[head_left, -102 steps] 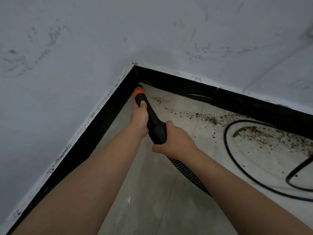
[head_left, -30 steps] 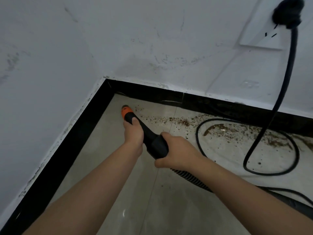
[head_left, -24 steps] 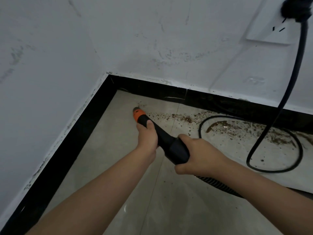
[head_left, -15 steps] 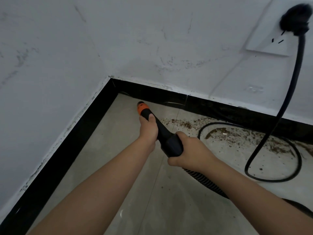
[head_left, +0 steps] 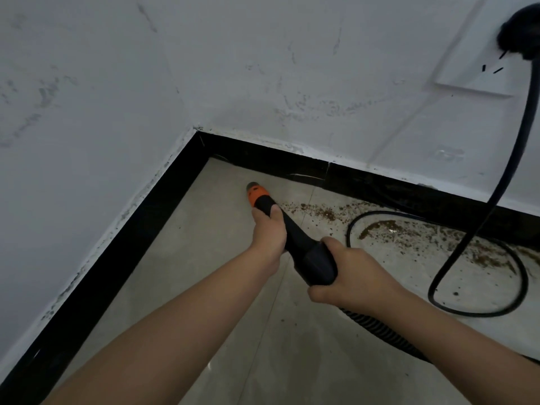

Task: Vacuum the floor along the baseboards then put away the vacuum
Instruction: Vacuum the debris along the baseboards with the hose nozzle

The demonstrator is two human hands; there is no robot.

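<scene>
We have the vacuum nozzle (head_left: 287, 229) angled down toward the floor (head_left: 204, 273) near the room's corner, its orange tip (head_left: 254, 193) just short of the black baseboard (head_left: 277, 166), so that suction meets the seam where dirt gathers. Our left hand (head_left: 268, 232) wraps the narrow neck close behind the tip, which we judge is for steering; our right hand (head_left: 350, 276) clamps the thick black handle where the ribbed hose (head_left: 377, 325) joins, likely to carry the weight and push. The two hands sit near each other on the same tool, not touching. To the right of the tip a trail of brown debris (head_left: 409, 232) runs along the back baseboard, so that stretch seems not yet done. The power cord (head_left: 496, 267) loops over that dirt and rises to a plug (head_left: 523, 33) in the wall socket (head_left: 479, 68); it may need nudging aside.
</scene>
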